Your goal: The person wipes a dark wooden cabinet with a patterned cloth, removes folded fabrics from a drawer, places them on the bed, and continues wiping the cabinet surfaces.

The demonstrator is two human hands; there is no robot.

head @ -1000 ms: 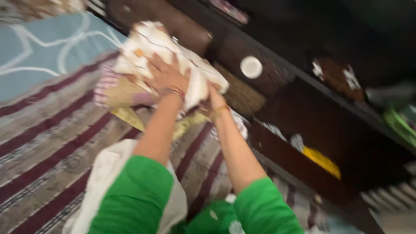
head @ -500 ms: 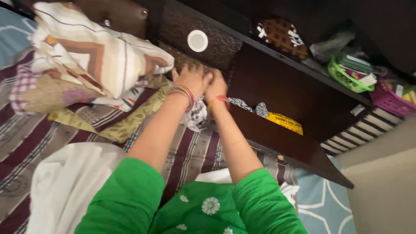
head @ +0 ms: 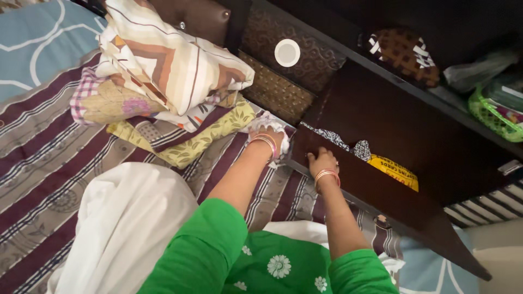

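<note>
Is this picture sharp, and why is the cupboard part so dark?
Head view: mostly sharp, no motion blur; the bedspread and folded pillow cover are evenly lit, while the dark wooden drawer and shelves above sink into shadow, hiding detail.

Hands no longer pressed together: left hand (head: 271,137) now grips white cloth (head: 266,124); right hand (head: 321,161) now rests apart on drawer front (head: 381,190).

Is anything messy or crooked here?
A little. The pile of folded cloths on the striped bedspread is stacked unevenly, with corners sticking out sideways. A crumpled white cloth lies bunched under the left hand. The right hand rests on the dark drawer's edge. Nothing looks spilled or broken.
</note>
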